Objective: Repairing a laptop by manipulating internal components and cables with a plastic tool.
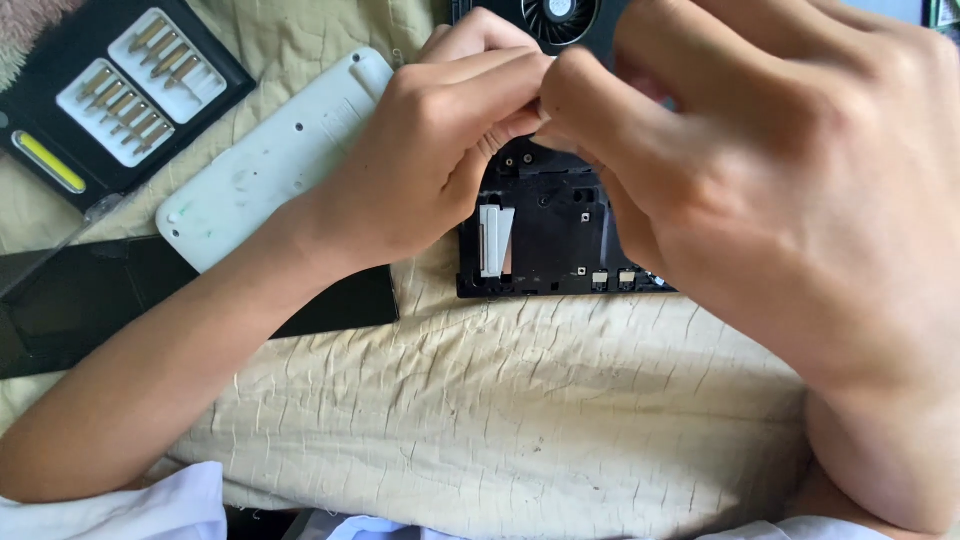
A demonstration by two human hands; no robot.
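Observation:
My left hand (pixel 420 150) and my right hand (pixel 760 170) meet fingertip to fingertip above a black plastic device chassis (pixel 545 235) lying on a beige cloth. Both hands are pinched together around something very small; what it is stays hidden between the fingers. The chassis shows screw holes, a white ribbon-like strip (pixel 495 240) on its left side and a round fan (pixel 558 15) at its far end. My right hand covers most of the chassis's right half.
A white plastic cover (pixel 270 165) lies to the left, partly on a flat black panel (pixel 90 300). A black case of screwdriver bits (pixel 125 80) with a yellow strip sits at the far left. Wrinkled beige cloth (pixel 500 400) covers the near area.

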